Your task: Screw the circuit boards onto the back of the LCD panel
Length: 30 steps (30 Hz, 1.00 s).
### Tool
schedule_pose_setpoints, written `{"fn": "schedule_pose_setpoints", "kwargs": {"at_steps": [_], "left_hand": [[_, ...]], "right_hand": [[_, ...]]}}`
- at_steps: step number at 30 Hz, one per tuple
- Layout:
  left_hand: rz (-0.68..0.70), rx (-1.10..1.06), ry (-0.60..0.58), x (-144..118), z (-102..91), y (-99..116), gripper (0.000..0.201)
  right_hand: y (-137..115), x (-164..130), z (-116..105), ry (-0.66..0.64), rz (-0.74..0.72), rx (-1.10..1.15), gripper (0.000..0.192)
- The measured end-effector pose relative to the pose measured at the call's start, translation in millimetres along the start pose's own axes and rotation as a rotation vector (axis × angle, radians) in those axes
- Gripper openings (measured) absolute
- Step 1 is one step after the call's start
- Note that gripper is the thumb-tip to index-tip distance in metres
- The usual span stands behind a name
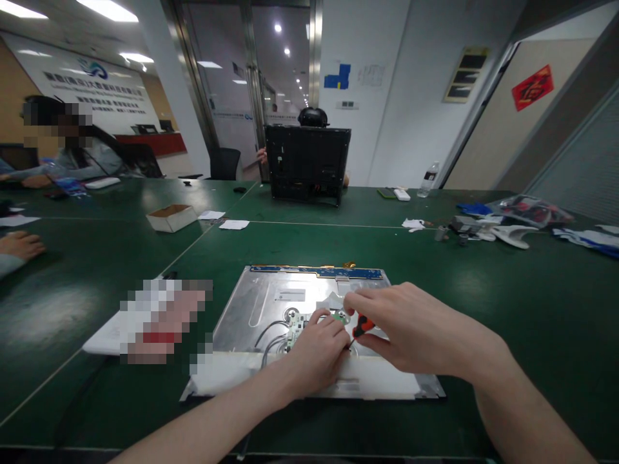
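A flat silver display panel (265,299) lies on the green table in front of me, with a blue circuit strip (351,273) along its far edge. A small green circuit board (294,325) sits near its middle, and dark cables (268,341) run from the board's left side. My left hand (322,351) is over the board, its bent fingers pressing on it and covering much of it. In my right hand (399,325) is a screwdriver (362,327) with a red and black handle. The thin shaft slants down beside my left fingertips; its tip is partly hidden.
A blurred-out item (155,319) lies left of the panel. Further off stand a small white box (171,218) and a black monitor (309,161) with a person behind it. Another person sits at left; a hand (22,247) rests there. Parts and bags (527,212) lie at right.
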<state>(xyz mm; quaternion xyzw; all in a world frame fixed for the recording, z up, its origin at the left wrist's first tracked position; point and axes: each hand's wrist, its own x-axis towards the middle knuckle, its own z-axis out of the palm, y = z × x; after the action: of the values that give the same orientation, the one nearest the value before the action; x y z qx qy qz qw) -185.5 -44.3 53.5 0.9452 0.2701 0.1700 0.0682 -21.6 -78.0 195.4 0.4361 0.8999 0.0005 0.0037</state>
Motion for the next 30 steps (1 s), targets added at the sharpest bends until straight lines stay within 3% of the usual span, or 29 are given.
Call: {"fn": "schedule_pose_setpoints", "kwargs": {"at_steps": [8,21,26,30], "left_hand": [[0.013,0.026,-0.006,-1,-0.1,-1,0.013],[0.03,0.063,0.0,-3,-2.4,0,0.012],[0.043,0.072,0.0,-4,-2.6,0,0.012],[0.034,0.077,-0.016,-4,-2.1,-1,0.007]], "right_hand": [[-1,1,2,0.038,-0.052,0.022,0.011],[-6,4,9,0.097,0.045,-0.04,0.009],[-2,-2,13,0.098,0.034,0.12,0.014],[8,1,30,0.236,0.046,0.223,0.019]]}}
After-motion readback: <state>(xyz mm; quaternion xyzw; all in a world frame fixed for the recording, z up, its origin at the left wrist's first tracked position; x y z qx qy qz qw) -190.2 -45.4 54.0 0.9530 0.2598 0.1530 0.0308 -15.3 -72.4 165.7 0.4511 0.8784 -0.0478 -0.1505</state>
